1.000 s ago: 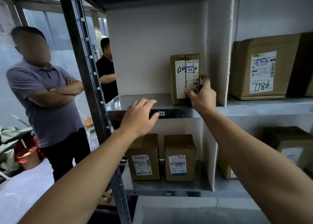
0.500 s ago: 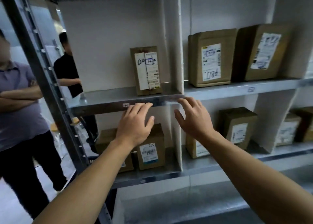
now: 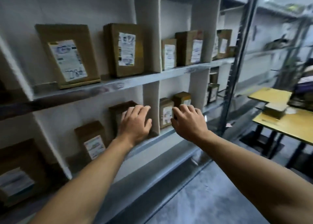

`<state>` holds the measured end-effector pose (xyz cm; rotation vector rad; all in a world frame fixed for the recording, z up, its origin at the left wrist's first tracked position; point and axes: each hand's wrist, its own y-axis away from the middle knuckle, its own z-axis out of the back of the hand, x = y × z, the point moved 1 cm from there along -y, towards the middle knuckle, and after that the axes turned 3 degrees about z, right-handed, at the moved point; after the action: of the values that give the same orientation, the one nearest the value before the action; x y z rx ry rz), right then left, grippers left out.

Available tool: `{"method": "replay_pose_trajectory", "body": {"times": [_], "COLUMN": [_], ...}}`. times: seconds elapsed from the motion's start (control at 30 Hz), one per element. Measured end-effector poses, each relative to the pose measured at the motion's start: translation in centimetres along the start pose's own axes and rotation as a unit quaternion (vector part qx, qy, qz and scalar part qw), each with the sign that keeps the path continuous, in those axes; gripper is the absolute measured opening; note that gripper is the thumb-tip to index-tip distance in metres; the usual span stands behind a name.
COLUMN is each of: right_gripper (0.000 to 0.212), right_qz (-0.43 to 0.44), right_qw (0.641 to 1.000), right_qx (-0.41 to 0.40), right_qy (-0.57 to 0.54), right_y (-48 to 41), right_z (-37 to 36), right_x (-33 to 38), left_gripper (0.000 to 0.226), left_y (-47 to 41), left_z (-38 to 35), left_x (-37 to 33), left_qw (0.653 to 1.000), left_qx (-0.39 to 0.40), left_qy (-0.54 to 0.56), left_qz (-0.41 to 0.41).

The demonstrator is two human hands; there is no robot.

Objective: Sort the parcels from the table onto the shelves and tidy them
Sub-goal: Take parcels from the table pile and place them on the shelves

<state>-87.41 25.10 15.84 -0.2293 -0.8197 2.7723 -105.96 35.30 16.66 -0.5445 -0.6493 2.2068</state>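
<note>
Everything is smeared by motion, so little print can be read. On the upper shelf point(image 3: 128, 84) a large parcel point(image 3: 67, 54) is stood upright, and blue handwritten figures are seen at the foot of its white label; a 7 and an 8 can just be made out. The label of the second parcel point(image 3: 126, 49) beside it is too blurred to be read.

The left hand point(image 3: 135, 122) is held with relaxed fingers before a brown parcel point(image 3: 116, 110) on the lower shelf point(image 3: 169, 135), just left of the white divider point(image 3: 150, 105); whether it is touched cannot be told. The right hand point(image 3: 186, 120) is held apart from the left, loosely curled and holding nothing, before a labelled small parcel point(image 3: 166, 113) in the next bay.

Open shelf room is seen left of the brown parcel. Bare floor point(image 3: 211, 198) is left between the shelf edge and the yellow table point(image 3: 288, 127), on which a flat parcel point(image 3: 275, 111) is lying.
</note>
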Motion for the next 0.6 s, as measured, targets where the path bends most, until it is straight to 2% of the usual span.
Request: {"method": "replay_pose_trajectory", "body": {"times": [0.27, 0.6], "right_gripper": [0.045, 0.046], "right_qz": [-0.129, -0.267], "right_qw": [0.985, 0.946], "right_qx": [0.075, 0.148], "right_qy": [0.081, 0.106], "right_y": [8.5, 14.9], "right_z": [0.6, -1.7], "right_x": [-19.6, -33.5], "left_gripper": [0.047, 0.045], "left_y": [-5.8, -11.1], "left_z": [-11.9, -24.4], "left_x": [-16.8, -30.6], "left_qw": [0.99, 0.957], "left_qx": [0.088, 0.172], "left_qy": [0.046, 0.057], "left_qz": [-0.103, -0.225]}}
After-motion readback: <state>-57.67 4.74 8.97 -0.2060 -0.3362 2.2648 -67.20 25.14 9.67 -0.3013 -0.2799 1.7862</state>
